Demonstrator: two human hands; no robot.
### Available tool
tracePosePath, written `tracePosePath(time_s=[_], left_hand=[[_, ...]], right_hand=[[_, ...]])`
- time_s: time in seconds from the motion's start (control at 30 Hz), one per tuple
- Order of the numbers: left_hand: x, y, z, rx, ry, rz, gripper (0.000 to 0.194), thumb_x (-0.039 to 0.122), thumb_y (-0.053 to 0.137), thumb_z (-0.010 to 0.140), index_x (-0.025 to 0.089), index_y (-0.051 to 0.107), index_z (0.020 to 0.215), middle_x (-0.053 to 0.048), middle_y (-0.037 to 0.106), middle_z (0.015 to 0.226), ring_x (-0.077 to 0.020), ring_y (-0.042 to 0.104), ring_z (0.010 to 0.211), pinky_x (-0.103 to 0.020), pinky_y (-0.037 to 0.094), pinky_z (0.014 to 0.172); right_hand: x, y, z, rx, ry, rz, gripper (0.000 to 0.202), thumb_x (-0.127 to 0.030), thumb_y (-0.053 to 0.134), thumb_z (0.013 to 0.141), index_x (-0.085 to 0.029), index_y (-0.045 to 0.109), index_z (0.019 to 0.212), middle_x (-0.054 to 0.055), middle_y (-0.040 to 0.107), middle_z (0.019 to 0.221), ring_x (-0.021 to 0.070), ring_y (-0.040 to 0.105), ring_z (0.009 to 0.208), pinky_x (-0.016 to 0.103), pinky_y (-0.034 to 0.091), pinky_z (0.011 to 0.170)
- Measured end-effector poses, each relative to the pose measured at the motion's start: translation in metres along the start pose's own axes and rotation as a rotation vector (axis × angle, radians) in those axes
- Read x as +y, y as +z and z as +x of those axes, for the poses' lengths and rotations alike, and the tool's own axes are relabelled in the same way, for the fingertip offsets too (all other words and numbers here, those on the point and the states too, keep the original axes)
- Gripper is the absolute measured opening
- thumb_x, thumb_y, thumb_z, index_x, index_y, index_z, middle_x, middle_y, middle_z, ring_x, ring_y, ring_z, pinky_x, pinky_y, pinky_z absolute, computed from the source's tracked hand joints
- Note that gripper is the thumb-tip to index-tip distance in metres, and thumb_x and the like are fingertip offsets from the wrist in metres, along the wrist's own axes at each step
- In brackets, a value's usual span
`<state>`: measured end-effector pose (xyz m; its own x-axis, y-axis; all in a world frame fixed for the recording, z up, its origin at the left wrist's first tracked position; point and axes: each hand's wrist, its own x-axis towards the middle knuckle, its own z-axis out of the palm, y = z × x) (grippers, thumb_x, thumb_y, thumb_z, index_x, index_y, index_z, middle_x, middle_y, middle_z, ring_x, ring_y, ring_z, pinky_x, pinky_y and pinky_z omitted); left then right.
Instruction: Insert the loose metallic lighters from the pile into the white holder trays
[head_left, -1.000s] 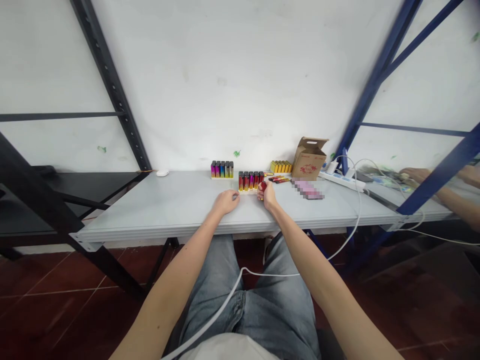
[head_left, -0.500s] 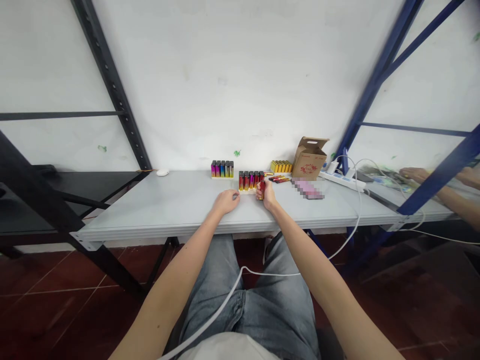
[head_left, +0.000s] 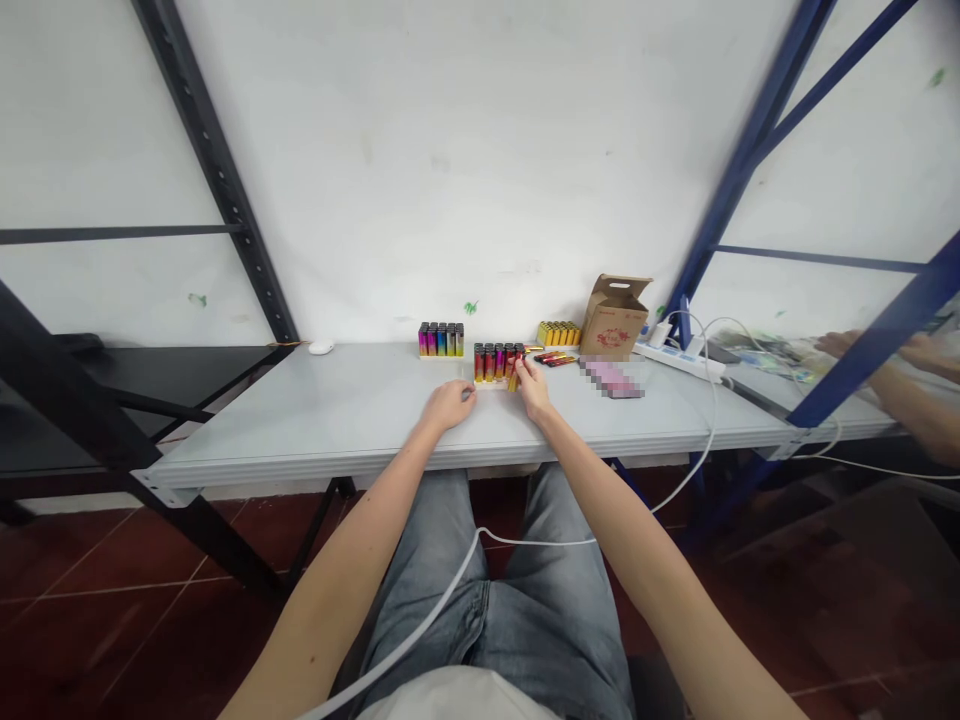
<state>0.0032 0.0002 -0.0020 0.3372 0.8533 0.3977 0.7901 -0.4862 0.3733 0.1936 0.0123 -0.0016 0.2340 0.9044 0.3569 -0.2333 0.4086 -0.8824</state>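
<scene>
A pale tray [head_left: 491, 385] holds upright rows of red, pink and gold lighter-like cylinders with black tops [head_left: 490, 362]. My left hand [head_left: 448, 404] rests on the table with its fingers curled in, right by the tray's front left corner. Whether it grips the tray's edge or something small cannot be made out. At the tray's front right end, my right hand [head_left: 532, 388] pinches a red-and-gold lighter [head_left: 513, 381], held upright between thumb and fingers. Its top is partly covered by the fingertips.
Behind stand a tray of multicoloured lighters [head_left: 441, 340] and a block of gold ones [head_left: 559, 333]. Several loose lighters [head_left: 555, 358] lie near a cardboard box [head_left: 613, 325], a pixelated pink item [head_left: 611, 378] and a power strip [head_left: 679, 360]. A white cable [head_left: 442, 605] crosses my lap.
My right hand has turned the lighter and shifted its hold to the upper part, so the gold lower end now shows. The left hand stays in place.
</scene>
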Motion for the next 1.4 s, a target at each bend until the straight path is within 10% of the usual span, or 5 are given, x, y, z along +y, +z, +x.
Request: tracePosePath(time_s=[0.3, 1.4], left_hand=[[-0.001, 0.001, 0.000, 0.005, -0.003, -0.021, 0.029, 0.027, 0.049, 0.089, 0.020, 0.070, 0.107, -0.006, 0.071, 0.117, -0.0235, 0.064, 0.110, -0.031, 0.047, 0.099], [-0.002, 0.001, 0.000, 0.021, -0.003, -0.040, 0.028, 0.027, 0.050, 0.089, 0.019, 0.070, 0.106, -0.006, 0.071, 0.115, -0.0233, 0.065, 0.107, -0.032, 0.048, 0.097]], right_hand=[[-0.005, -0.001, -0.003, 0.019, -0.103, -0.094, 0.031, -0.031, 0.073, 0.067, -0.019, 0.066, 0.095, 0.004, 0.071, 0.085, 0.0177, 0.066, 0.084, 0.031, 0.054, 0.076], [-0.007, -0.003, 0.020, -0.181, -0.367, -1.091, 0.042, -0.021, 0.042, 0.090, -0.019, 0.052, 0.130, 0.011, 0.065, 0.114, 0.0248, 0.060, 0.101, 0.041, 0.048, 0.091]])
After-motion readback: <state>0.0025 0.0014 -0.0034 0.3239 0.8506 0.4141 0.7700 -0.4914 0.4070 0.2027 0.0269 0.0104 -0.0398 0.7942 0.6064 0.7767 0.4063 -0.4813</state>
